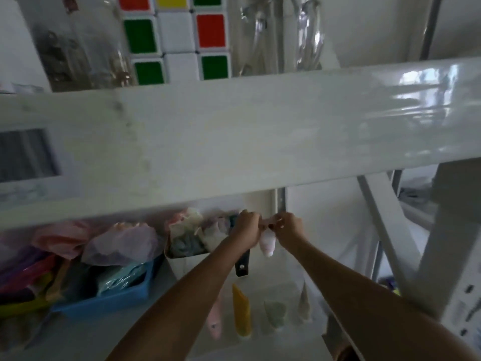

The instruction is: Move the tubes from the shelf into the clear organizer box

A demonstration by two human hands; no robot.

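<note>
Both arms reach forward under the broad white shelf board [234,142], which crosses the whole view; the left hand [247,226] and the right hand [289,226] meet just below the board's lower edge, and both are closed on the crimped top of a pale pink tube [268,243]; the tube hangs down between them, cap end lowest, clear of the surface beneath. Below the board and nearer the camera than the held tube, the clear organizer box [283,290] stands on the lower shelf, its walls faint and blurred; inside it 4 tubes stand or lean side by side: a pink tube [215,324] partly hidden by the left forearm, a yellow tube [242,311], a pale green tube [274,313], and a whitish tube [304,303] nearest the right forearm. Left of the organizer box sits a blue basket [104,300] filled with coloured packets; behind the left hand a white bin [182,261] holds crumpled wrappers. Above the board, a large colour cube [177,37] stands beside clear glassware [83,48].
</note>
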